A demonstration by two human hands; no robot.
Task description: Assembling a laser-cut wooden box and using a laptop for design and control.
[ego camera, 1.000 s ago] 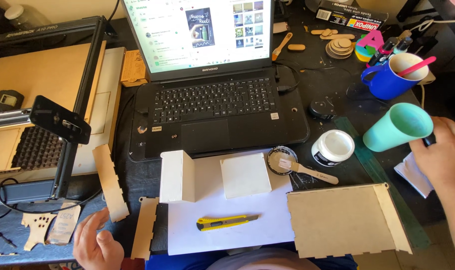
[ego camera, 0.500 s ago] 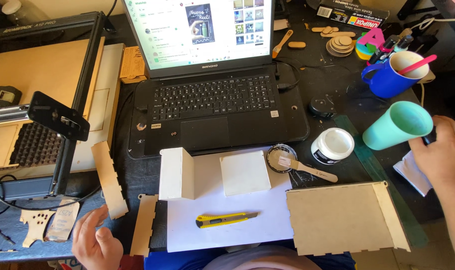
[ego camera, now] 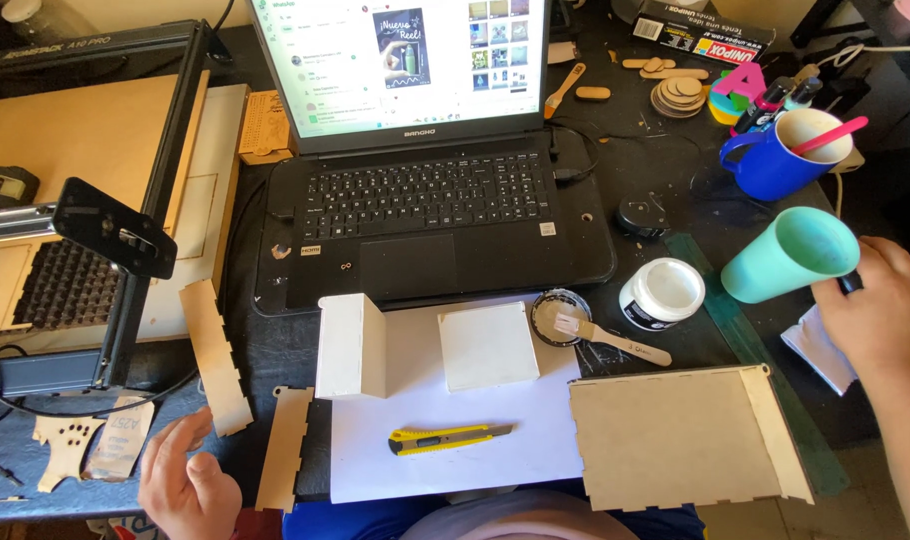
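Observation:
My right hand is at the right edge, closed around a dark handle just behind a tilted teal cup; what the handle belongs to is hidden. My left hand hovers low at the left with its fingers apart, holding nothing, nearest to two narrow notched wooden strips. On a white sheet in front of me lie a yellow utility knife, a white-painted square panel and a white upright folded piece. A larger laser-cut wooden panel lies at the right.
An open laptop fills the middle. A laser cutter frame with plywood stands at the left. A paint jar with a white lid, a round tin with a brush, a blue mug and small wooden discs crowd the right.
My right hand with the teal cup has stayed at the right edge, shifting only slightly. My left hand has barely moved.

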